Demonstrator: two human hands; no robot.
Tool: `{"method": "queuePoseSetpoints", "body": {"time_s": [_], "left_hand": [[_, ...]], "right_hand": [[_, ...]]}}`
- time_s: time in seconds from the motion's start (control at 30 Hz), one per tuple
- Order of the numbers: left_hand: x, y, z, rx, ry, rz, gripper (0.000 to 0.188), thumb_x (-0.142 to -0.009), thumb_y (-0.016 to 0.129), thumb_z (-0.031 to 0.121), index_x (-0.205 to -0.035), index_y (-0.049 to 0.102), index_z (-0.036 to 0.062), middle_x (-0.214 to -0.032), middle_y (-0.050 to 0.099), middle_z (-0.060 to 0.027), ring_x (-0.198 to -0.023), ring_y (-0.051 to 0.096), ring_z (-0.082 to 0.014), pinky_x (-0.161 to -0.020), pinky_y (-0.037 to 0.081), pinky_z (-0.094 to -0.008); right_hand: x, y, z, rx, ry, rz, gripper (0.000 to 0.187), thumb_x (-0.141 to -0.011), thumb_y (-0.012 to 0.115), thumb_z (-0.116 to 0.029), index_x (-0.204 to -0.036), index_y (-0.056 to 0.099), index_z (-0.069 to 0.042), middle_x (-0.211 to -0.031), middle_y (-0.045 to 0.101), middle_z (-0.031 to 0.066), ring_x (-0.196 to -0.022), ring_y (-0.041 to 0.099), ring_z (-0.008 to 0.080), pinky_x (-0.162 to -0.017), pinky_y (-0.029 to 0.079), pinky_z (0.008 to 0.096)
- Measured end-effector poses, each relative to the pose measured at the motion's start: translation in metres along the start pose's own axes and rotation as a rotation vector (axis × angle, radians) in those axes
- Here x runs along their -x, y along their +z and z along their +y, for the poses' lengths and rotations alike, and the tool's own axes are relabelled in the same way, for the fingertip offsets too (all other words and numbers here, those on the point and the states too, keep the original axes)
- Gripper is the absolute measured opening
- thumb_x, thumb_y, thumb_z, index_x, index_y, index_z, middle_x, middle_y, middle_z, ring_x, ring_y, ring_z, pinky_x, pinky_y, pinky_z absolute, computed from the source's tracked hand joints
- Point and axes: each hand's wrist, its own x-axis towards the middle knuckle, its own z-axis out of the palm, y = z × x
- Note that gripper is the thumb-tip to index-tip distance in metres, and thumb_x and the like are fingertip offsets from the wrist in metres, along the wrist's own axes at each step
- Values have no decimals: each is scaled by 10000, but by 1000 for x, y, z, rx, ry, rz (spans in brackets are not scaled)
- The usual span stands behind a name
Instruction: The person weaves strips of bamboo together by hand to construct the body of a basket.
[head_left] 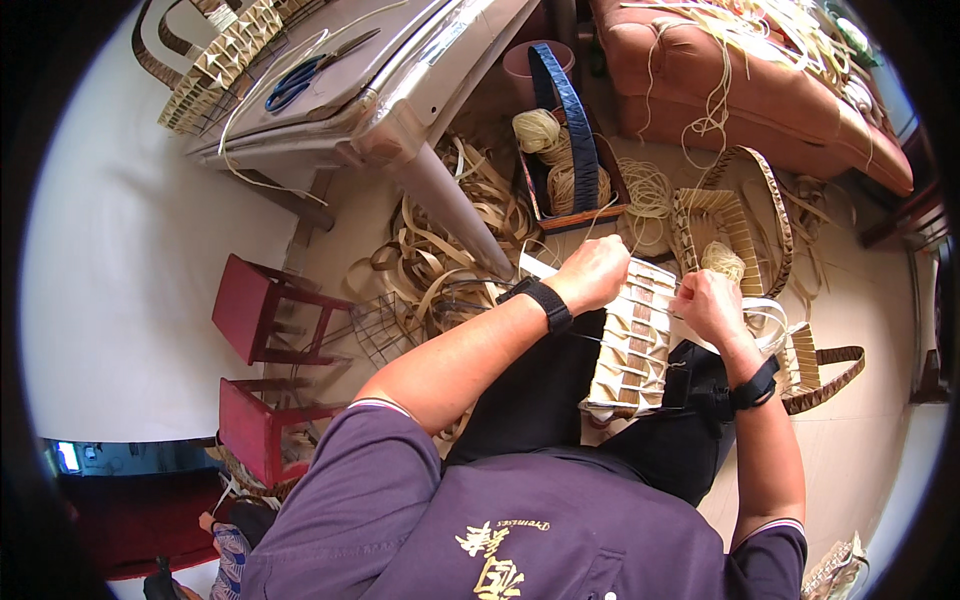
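A small woven basket (632, 345), cream strips with a brown band down its middle, rests on my lap between my knees. My left hand (598, 272) is closed at its far left corner, fingers pinched together; what they grip is too small to make out. Beside that hand a pale flat strip (537, 263) sticks out to the left. My right hand (713, 308) is closed in a pinch at the basket's right edge, and its fingertips hide what is between them. Pale loose strips (768, 325) hang by the right wrist.
Two handled baskets (775, 215) (840, 375) stand on the right. Ahead, a blue-handled basket (570, 130) holds cord balls. Brown strips (440, 250) lie heaped by the table leg (455, 205). Scissors (320, 70) lie on the table. Red stools (260, 310) stand left, a sofa (730, 90) far right.
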Motion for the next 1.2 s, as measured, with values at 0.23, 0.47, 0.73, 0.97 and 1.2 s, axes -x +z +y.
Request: {"method": "queuePoseSetpoints", "body": {"time_s": [0.23, 0.47, 0.73, 0.97, 1.2], "left_hand": [[2, -3, 1, 1, -29, 15, 114, -836, 774, 90, -812, 744, -17, -920, 729, -255, -917, 736, -438, -829, 590, -489], [9, -20, 19, -103, -231, -65, 465, -899, 806, 446, -890, 779, -18, -895, 767, -251, -889, 764, -435, -815, 607, -503], [-6, -19, 21, -189, -303, -156, 447, -775, 871, 414, -929, 803, 0, -943, 787, -229, -959, 772, -415, -857, 611, -491], [5, -25, -12, -78, -207, -10, 181, -792, 742, 250, -786, 757, 69, -814, 741, -202, -837, 741, -406, -767, 582, -496], [58, -89, -42, 113, -228, 219, 109, -939, 625, 91, -895, 576, 4, -786, 647, -216, -771, 703, -388, -691, 542, -462]], "right_hand": [[-4, 33, -2, -109, -130, 123, 84, -821, 715, -123, -766, 727, -61, -773, 711, 180, -797, 726, 398, -744, 586, 494], [-2, 47, -8, -106, -51, 143, 95, -835, 723, -146, -787, 750, -69, -809, 722, 183, -831, 728, 397, -779, 578, 508], [0, 49, 5, -149, -85, 153, 109, -853, 729, -174, -821, 755, -72, -834, 738, 177, -855, 735, 391, -800, 584, 498], [25, -13, 46, 4, 35, -12, 248, -825, 659, -77, -1051, 733, -147, -975, 770, 161, -968, 744, 404, -844, 590, 503], [46, -16, 101, -404, 340, -127, 195, -811, 727, -74, -996, 774, -36, -791, 744, 95, -790, 733, 236, -731, 566, 365]]}}
